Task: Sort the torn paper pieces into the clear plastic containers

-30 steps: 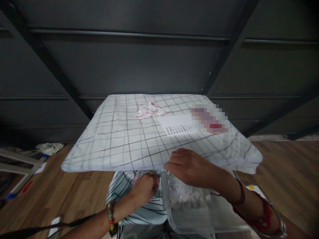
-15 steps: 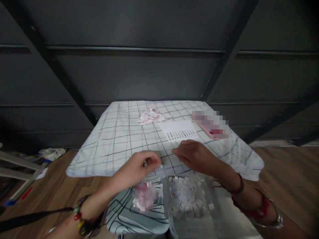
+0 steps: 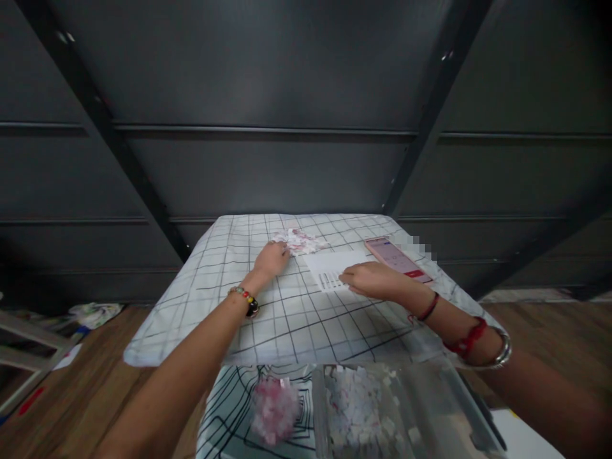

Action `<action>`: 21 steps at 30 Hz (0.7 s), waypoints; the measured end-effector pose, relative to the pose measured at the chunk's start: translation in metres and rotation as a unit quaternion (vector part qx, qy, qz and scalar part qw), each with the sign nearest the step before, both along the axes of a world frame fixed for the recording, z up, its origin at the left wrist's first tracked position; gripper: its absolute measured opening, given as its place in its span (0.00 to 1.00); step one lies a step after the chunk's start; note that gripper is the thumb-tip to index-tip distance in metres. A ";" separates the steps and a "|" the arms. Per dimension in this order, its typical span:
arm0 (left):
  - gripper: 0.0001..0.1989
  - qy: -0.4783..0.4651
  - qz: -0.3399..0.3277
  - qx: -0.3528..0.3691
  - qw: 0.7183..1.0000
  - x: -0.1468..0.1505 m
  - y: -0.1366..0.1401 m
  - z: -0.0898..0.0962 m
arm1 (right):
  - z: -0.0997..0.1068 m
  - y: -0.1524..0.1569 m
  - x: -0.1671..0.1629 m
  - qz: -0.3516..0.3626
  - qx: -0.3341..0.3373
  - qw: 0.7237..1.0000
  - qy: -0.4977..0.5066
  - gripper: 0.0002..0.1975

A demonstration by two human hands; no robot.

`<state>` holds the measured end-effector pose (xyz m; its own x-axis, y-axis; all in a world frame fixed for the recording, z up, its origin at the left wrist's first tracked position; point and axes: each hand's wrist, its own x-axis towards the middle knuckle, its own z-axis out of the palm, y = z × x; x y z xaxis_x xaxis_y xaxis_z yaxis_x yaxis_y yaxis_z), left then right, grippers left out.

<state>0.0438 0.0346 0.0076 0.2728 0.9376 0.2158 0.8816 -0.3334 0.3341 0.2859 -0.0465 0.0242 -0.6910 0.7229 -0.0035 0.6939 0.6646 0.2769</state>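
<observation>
My left hand (image 3: 272,258) reaches across the table to the near left edge of a loose pile of white and reddish paper scraps (image 3: 302,241). Its fingers are curled together, and whatever they hold is too small to make out. Over the right part of a white sheet with rows of small dark marks (image 3: 325,262) is my right hand (image 3: 370,279). Those fingers are closed in a pinch, with their tips on or just above the marked rows; I cannot make out anything between them.
Beyond my right hand lies a pink-edged phone (image 3: 399,260) on the checked tablecloth (image 3: 201,312). Nearer me, a clear plastic box (image 3: 319,414) holds many small white pieces (image 3: 356,405). Left of it, a pink translucent bundle (image 3: 274,411) rests on a patterned cloth (image 3: 229,414). Dark panels (image 3: 287,172) rise behind the table.
My left hand has moved forward from the table's near edge to the scrap pile. My right hand has shifted slightly forward onto the sheet. The camera view has tilted up a little.
</observation>
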 end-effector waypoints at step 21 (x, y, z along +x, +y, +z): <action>0.29 0.079 0.048 0.053 0.994 -0.035 -0.017 -0.026 | 0.035 0.022 0.006 -0.026 0.130 0.988 0.083 0.11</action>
<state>0.0086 0.0173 -0.0182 0.2219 0.9352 0.2761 0.9498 -0.2714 0.1557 0.2918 -0.0244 0.0591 -0.6276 0.7194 0.2976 0.7760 0.5472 0.3138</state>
